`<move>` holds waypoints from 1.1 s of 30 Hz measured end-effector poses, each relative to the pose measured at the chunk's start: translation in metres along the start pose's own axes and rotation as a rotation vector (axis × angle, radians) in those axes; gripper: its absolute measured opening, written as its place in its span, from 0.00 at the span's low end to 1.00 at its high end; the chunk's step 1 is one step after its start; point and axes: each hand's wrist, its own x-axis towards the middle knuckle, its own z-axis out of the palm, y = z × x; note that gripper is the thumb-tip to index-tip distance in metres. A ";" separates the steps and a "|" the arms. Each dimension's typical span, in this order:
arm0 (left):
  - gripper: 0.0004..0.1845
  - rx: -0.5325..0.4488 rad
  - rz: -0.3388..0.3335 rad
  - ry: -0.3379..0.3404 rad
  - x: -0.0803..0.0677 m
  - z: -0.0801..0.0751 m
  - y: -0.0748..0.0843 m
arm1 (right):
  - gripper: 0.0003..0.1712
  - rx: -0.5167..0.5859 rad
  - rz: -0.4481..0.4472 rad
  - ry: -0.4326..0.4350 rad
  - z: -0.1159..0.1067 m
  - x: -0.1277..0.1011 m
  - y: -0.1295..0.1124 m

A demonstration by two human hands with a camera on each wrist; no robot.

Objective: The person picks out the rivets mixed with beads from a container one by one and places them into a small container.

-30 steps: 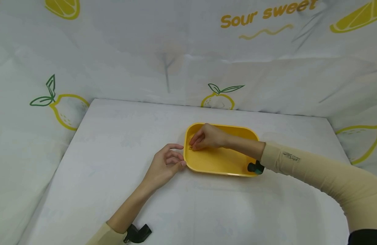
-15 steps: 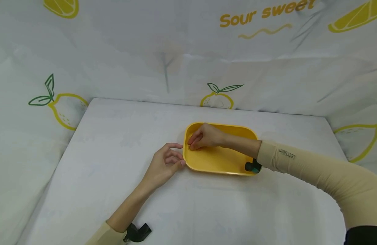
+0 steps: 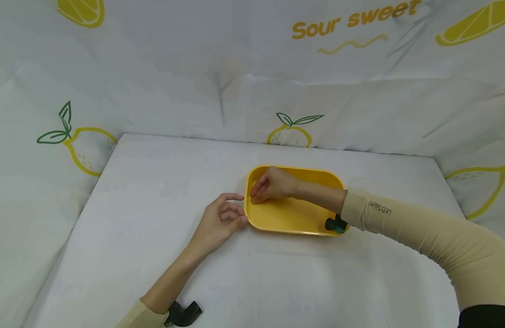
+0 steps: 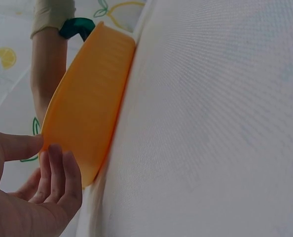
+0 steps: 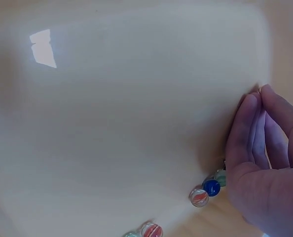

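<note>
The left hand (image 3: 215, 226), fingers spread and bent, is touching the tray (image 3: 293, 221) near mid-frame. Inside, the right hand (image 3: 275, 184) is pressing its fingertips together; whether they are pinching anything I cannot tell. Marbles (image 5: 211, 187) are lying low in the right wrist view.

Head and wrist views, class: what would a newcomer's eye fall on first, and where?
Probably the bright yellow tray on the white table in the head view, with the right hand inside it and the left hand at its left end. Next might come the orange "Sour sweet" lettering on the backdrop. Low in the right wrist view, a blue marble stands out beside a clear marble with a red swirl.
</note>
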 end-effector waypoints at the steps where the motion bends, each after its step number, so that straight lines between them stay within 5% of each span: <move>1: 0.26 -0.001 0.000 0.001 0.000 0.000 0.000 | 0.10 -0.003 0.000 0.004 0.001 0.001 0.000; 33: 0.26 0.011 0.013 -0.005 0.000 -0.001 0.001 | 0.06 0.009 -0.031 -0.006 -0.002 -0.003 0.000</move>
